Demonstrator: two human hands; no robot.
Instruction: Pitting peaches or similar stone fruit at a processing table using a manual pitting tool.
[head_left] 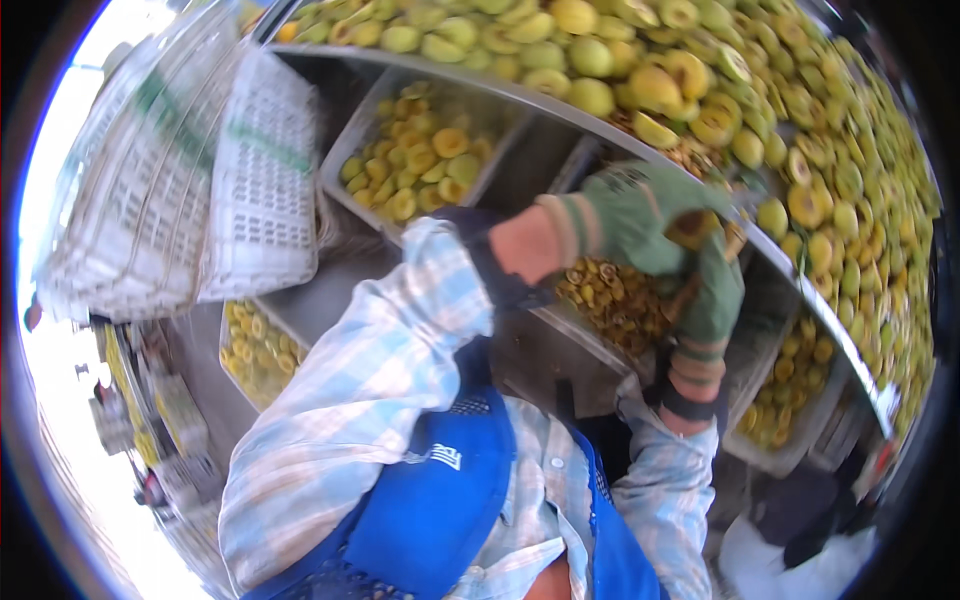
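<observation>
My left hand (645, 215), in a green knitted glove with tan cuff bands, reaches across from the left with its fingers curled. It meets my right hand (714, 295), gloved alike and closed, its fingers pointing up. Where the hands come together, a peach half (690, 229) with a dark brown cut face is gripped in my left fingers. What my right fingers hold is mostly hidden and blurred. Below the hands sits a bin of brownish fruit pieces (610, 295). Just beyond them, yellow-green peaches, whole and halved (715, 120), are heaped on a metal-edged table.
A crate of yellow fruit halves (415, 150) stands left of my hands, another crate (785, 395) to the right. Stacked white plastic baskets (262, 165) rise at the far left. The table's metal rim (600, 125) curves past my hands. Another person's pale clothing (790, 560) shows at lower right.
</observation>
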